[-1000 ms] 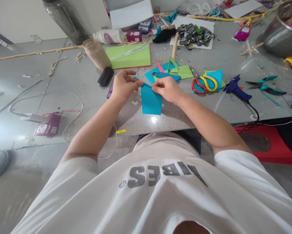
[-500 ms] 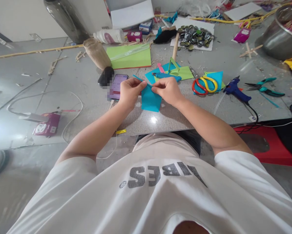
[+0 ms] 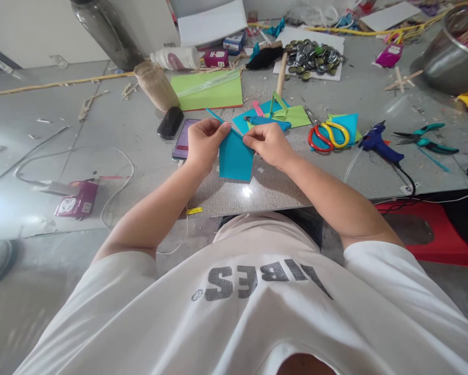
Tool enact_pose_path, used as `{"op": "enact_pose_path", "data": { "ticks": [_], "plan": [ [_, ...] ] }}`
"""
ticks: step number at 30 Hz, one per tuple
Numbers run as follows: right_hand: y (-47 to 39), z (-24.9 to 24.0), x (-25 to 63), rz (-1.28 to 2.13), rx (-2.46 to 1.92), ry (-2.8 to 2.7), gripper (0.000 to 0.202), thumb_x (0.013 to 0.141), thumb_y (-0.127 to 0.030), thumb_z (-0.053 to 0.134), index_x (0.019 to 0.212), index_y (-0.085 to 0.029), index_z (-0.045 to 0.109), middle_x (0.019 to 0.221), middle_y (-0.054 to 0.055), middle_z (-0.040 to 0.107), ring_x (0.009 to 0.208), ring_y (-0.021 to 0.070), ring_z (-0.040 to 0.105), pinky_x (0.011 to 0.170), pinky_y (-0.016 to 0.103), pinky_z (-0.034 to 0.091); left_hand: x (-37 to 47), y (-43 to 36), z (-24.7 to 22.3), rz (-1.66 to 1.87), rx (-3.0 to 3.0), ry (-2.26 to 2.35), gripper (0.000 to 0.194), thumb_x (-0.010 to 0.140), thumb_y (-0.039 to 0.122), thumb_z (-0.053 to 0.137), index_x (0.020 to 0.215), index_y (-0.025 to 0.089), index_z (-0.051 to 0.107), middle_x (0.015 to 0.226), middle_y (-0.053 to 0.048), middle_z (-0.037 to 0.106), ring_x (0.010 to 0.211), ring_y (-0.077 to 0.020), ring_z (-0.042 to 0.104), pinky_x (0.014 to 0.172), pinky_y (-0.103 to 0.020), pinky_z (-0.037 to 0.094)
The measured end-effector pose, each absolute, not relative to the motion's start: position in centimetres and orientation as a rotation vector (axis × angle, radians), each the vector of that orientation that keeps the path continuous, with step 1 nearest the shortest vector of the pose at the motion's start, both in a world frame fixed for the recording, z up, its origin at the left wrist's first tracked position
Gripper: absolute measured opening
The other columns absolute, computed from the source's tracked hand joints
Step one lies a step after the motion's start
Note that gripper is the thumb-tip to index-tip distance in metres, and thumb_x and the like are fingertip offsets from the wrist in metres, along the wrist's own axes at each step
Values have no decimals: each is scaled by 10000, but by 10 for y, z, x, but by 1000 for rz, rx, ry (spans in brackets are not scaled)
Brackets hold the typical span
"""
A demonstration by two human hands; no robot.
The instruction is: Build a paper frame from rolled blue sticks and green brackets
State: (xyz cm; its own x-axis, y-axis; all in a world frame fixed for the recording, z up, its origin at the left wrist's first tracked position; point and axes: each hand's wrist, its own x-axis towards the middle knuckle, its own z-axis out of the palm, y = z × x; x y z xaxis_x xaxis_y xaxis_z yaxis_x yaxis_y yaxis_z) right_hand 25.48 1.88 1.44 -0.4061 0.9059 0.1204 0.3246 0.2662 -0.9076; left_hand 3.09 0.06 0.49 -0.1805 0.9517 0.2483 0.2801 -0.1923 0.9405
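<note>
A piece of blue paper [image 3: 236, 157] hangs between my two hands over the front part of the table. Along its upper edge runs a narrow strip that slants up to the left and sticks out past my fingers; it looks like a fold of the same sheet. My left hand [image 3: 206, 141] pinches this edge between thumb and fingers. On the right end, my right hand [image 3: 270, 146] pinches the edge too. Just beyond the hands lie a blue cutter knife [image 3: 269, 123], a folded green paper strip [image 3: 279, 104] and green paper [image 3: 298, 116].
Right of my hands lie red-and-yellow scissors [image 3: 330, 136], a blue glue gun [image 3: 380, 143] and teal pliers [image 3: 429, 139]. A phone [image 3: 180, 143] is beside my left hand. Behind are a green paper stack [image 3: 210, 91], bottle caps [image 3: 312, 58] and a metal pot [image 3: 448, 57].
My left hand and the blue paper have shifted slightly left. The edge strip now slants more steeply and shows more of its length beyond the left fingers. My right hand has hardly moved.
</note>
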Motion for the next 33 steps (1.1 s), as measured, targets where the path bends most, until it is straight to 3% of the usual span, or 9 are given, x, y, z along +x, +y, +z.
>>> {"op": "enact_pose_path", "data": {
  "ticks": [4,11,17,23,30,33],
  "plan": [
    [18,10,253,1044,-1121,-1858,201,1053,-299,903,895,-246,790,906,60,765,919,254,700,923,429,647,32,0,-1,1371,1501,1478,411,1025,364,918,781,259,605,756,6,544,754,-174,546,677,-316,481],
    [2,13,248,771,-1115,-1916,152,1076,-235,813,925,-232,811,965,80,820,939,251,703,973,439,612,33,0,-9,1346,1519,1495,518,1042,415,917,760,263,510,752,20,463,706,-157,432,653,-327,399],
    [9,16,251,1046,-1109,-1850,328,1193,-357,769,880,-261,746,844,51,719,850,238,678,897,428,648,28,4,-4,1415,1428,1387,433,1056,346,888,784,257,563,773,5,572,723,-159,555,664,-301,505],
    [18,12,254,1207,-1124,-1759,258,1084,-382,912,907,-262,767,823,44,733,806,232,669,849,430,684,28,4,-1,1364,1446,1394,336,1050,507,917,934,260,720,952,-40,775,932,-220,769,811,-327,625],
    [2,10,250,796,-1092,-1939,186,1106,-250,794,921,-246,782,917,63,791,921,250,700,955,429,609,30,2,-7,1385,1501,1486,465,1021,515,957,831,268,613,801,-8,605,818,-199,667,703,-320,542],
    [-2,13,250,768,-1028,-1963,224,1150,-256,761,926,-248,771,942,66,782,933,254,703,955,436,578,27,2,-6,1367,1485,1452,402,1029,500,942,857,264,665,811,-17,639,840,-212,697,731,-324,578]
  ]
}}
